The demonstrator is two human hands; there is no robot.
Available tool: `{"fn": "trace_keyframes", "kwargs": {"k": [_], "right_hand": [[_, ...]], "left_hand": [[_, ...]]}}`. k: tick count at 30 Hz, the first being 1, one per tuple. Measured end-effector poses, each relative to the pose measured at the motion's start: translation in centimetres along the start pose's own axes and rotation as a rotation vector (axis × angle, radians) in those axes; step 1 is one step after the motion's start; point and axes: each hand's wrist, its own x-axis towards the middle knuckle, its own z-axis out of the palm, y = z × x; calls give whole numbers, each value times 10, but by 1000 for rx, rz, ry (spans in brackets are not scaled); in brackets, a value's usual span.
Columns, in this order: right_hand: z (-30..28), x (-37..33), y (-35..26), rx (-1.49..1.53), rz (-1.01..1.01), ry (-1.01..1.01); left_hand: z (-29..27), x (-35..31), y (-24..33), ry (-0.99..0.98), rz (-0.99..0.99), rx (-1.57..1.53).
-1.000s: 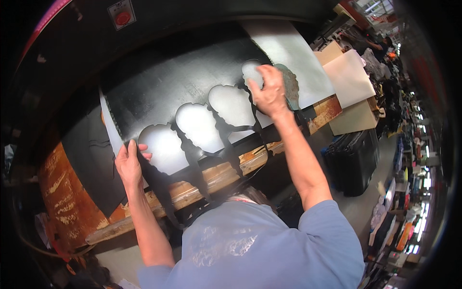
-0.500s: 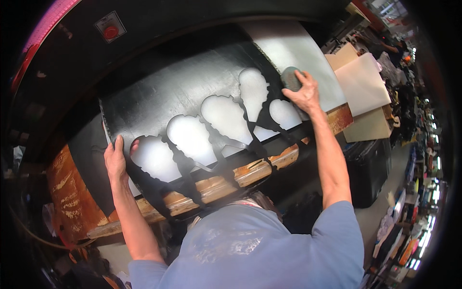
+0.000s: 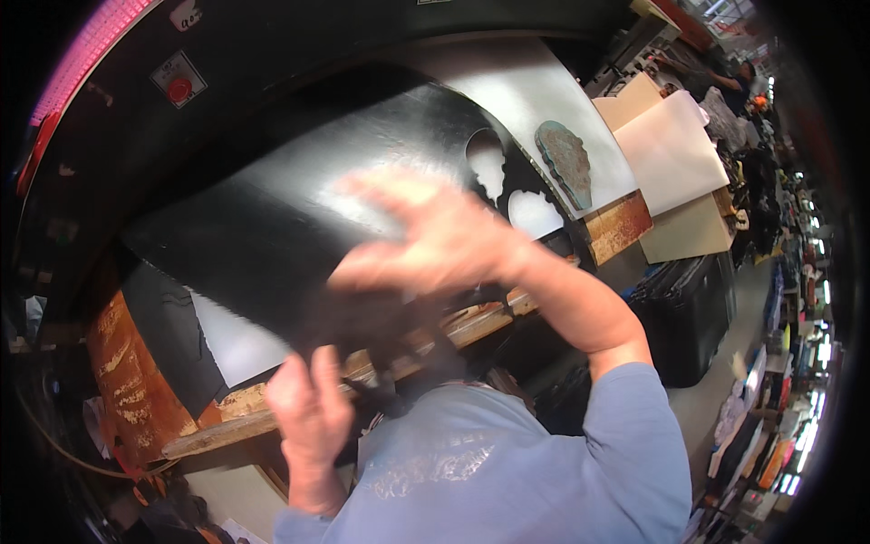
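Note:
A large black sheet (image 3: 272, 195) lies across the white work surface. Two rounded cut-out holes show near its right end, with white visible through them. Over the sheet's middle my right hand (image 3: 430, 236) is smeared by motion, its fingers spread and nothing seen in them. By the sheet's near edge, low on the left, my left hand (image 3: 313, 417) has thumb and finger pointing up and apart; whether it touches the sheet is unclear. A greenish-brown, sole-shaped plate (image 3: 565, 163) rests on the pale board (image 3: 521, 77) to the right. My right forearm and hand hide part of the sheet.
A worn wooden rail (image 3: 222, 435) runs along the near edge. Above the far side is a dark machine body with a red button (image 3: 179, 90). White and cream boards (image 3: 680, 150) and a black bin (image 3: 684, 317) stand at right. A person is in the far right background.
My right hand has left the sole-shaped plate and moved left over the sheet. My left hand has come nearer to me. The black sheet has shifted, and fewer of its holes show.

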Motion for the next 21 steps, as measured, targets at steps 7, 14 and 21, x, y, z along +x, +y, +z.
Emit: {"fn": "trace_keyframes", "kwargs": {"k": [7, 14, 21], "right_hand": [[52, 37, -92, -5, -23, -298], [-40, -6, -186, -55, 0, 144], [-134, -59, -260, -7, 88, 849]], "left_hand": [[16, 0, 8, -145, 280, -264], [40, 14, -105, -364, -396, -1175], [133, 80, -124, -199, -592, -1608]]}}
